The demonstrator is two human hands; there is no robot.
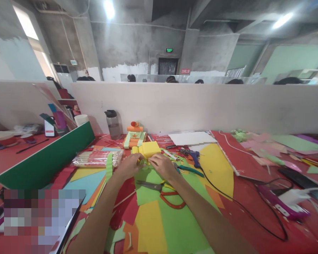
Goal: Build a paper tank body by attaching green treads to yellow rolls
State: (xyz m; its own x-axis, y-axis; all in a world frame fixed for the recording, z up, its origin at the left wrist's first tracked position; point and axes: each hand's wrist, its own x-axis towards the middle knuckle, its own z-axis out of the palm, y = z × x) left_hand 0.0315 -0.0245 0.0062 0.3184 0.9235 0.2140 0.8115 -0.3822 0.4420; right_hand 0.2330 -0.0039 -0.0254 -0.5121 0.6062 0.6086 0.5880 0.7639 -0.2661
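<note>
A yellow paper model (151,149), box-shaped on the right with rolled pieces at its left, is between my two hands. My left hand (130,165) is closed at its lower left, fingers bent inward. With fingertips pinched at the lower edge, my right hand (163,166) also holds it. Exactly what lies under the fingertips is too small to make out. Just behind stands an orange and pale green paper model (134,137) with a star. Below my hands, scissors (172,199) with red-orange handles lie on green paper (180,225). Teal-handled pliers (192,171) lie right of my right hand.
A blue glue gun (194,157) with a black cord lies on the right, near white foam board (192,138). Bagged sticks (95,158), a green board (50,155) and a water bottle (113,125) are left. A white partition (201,106) crosses behind. A purple power strip (283,204) sits right.
</note>
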